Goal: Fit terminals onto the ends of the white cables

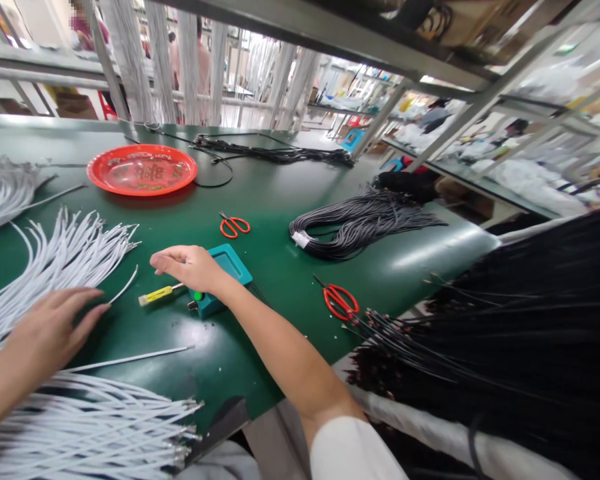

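Observation:
My left hand (47, 330) is at the left, over a fan of white cables (85, 257) with bare ends. Its thumb and forefinger close round one white cable (127, 283), whose tip points up and right. My right hand (193, 267) hovers with loosely stretched fingers pointing left; nothing shows in it. Below it is a small teal device (230, 263) with a green button. A yellow-handled screwdriver (157, 295) lies against the device's left side. In front of me, more white cables (105, 427) lie with metal ends to the right.
Beyond my hands are a red tray (143, 170) and red-handled scissors (235, 227). A second pair (340, 301) lies right. A tied dark cable bundle (325, 233) and thin black cables (275, 153) lie farther back. Many black cables (505, 347) hang at the right; a shelf frame crosses above.

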{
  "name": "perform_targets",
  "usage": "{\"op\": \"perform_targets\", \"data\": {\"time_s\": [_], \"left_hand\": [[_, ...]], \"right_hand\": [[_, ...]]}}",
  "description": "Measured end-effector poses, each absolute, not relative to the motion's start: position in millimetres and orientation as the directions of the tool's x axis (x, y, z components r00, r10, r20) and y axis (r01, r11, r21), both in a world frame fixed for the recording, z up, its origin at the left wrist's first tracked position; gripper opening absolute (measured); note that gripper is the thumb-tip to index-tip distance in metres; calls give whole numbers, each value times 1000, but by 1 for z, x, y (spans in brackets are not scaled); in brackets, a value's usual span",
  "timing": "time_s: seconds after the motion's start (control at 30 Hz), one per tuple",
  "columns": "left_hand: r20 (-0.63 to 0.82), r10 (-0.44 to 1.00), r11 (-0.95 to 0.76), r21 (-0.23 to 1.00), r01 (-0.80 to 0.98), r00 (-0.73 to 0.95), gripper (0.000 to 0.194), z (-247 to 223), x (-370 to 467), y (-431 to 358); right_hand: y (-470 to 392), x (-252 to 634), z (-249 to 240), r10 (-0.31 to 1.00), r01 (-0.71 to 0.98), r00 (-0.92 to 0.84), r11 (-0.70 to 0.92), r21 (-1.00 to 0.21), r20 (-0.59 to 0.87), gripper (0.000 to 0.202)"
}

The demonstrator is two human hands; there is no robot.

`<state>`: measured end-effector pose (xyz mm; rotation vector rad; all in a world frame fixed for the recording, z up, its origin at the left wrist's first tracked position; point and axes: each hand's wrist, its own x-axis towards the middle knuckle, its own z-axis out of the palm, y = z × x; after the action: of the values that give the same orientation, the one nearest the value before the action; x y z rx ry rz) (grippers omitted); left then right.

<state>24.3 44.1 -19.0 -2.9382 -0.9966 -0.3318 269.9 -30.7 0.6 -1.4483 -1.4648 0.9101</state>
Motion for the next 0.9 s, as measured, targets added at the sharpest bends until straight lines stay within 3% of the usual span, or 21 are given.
{"op": "perform_targets", "data": {"time_s": [0.1, 0.17, 0.4, 0.57, 0.73, 0.9], "left_hand": [[95, 567, -808, 257, 530, 818, 26, -23, 32, 9], [35, 551, -794, 330, 511, 834, 28, -28, 35, -5], [1, 517, -792, 380, 478, 856, 37, -45, 33, -8], [-148, 397, -802, 424, 421, 906, 29, -42, 32, -7], [-288, 401, -681, 541, 493, 870, 30, -35, 36, -9], [-142, 483, -616, 646, 451, 864, 32, -24, 52, -17]], "right_hand": [[-30, 269, 0, 996, 365, 45, 60, -929, 82, 49], [-30, 269, 0, 995, 365, 47, 60, -929, 83, 49], [-30, 268, 2, 994, 369, 75, 51, -928, 84, 51], [-29, 267, 4, 992, 391, 92, 41, -919, 84, 51], [-28, 268, 3, 991, 422, 94, 51, -905, 100, 50], [-29, 268, 4, 990, 404, 80, 70, -912, 112, 51]]}}
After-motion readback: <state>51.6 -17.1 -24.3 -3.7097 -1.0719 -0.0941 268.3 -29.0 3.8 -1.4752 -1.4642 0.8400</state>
